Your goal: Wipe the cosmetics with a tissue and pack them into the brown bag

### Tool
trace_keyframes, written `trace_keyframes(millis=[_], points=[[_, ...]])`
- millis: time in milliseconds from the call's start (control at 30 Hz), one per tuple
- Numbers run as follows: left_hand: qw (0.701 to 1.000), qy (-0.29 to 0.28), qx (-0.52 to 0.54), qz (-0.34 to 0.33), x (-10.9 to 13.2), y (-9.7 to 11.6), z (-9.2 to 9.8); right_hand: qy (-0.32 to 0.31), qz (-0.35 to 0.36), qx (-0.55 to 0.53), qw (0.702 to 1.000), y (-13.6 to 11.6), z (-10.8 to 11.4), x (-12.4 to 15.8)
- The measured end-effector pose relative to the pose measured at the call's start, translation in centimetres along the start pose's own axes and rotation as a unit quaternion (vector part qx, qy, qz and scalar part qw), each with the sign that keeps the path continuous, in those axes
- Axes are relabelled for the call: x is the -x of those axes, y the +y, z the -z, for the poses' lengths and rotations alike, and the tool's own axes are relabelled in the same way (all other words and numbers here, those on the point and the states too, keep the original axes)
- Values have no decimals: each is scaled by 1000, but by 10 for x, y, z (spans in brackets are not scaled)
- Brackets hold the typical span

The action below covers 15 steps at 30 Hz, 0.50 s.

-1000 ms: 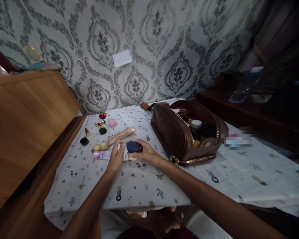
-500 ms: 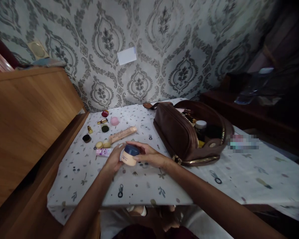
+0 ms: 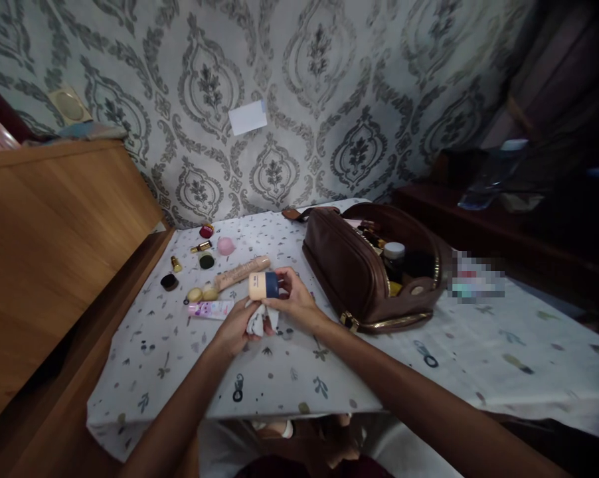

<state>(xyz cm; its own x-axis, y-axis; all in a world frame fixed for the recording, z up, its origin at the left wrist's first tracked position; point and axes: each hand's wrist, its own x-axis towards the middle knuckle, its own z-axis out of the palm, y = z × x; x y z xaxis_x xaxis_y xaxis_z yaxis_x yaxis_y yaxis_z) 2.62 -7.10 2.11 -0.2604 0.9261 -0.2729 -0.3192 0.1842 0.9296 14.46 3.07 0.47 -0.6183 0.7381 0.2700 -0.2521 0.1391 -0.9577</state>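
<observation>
My right hand grips a small jar by its dark blue lid; the jar lies on its side in the air, its peach body pointing left. Just below it, my left hand is closed on a crumpled white cloth or tissue. Left of the hands lie a purple and white tube, a long beige tube and two small yellowish round items. Right of my right hand stands an open brown bag with cosmetics inside.
Farther left on the patterned tablecloth are a pink round item, a dark pot, a green-black pot and several small gold and red items. A wooden panel borders the left; a clear bottle stands at right.
The jar has turned onto its side and risen a little, its lid now in my right hand's fingers. The white cloth in my left hand has come into plain view. The camera view has shifted slightly.
</observation>
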Motion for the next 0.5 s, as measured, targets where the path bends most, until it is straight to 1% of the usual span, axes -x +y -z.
trace_keyframes(millis=[100,200,333,367,433,500], points=[[1000,9,10,-9,3,1,-2,37,24,72,996,-1,-1,2],[999,36,27,-27,5,6,0,52,40,142,988,-6,0,7],[996,63,39,-53,9,11,2,52,79,221,971,-13,1,10],[993,87,46,-63,10,11,2,53,88,238,966,-16,1,10],[989,118,50,-70,11,13,3,52,97,268,957,-23,3,10],[986,140,58,-76,10,15,4,37,96,285,953,-32,5,12]])
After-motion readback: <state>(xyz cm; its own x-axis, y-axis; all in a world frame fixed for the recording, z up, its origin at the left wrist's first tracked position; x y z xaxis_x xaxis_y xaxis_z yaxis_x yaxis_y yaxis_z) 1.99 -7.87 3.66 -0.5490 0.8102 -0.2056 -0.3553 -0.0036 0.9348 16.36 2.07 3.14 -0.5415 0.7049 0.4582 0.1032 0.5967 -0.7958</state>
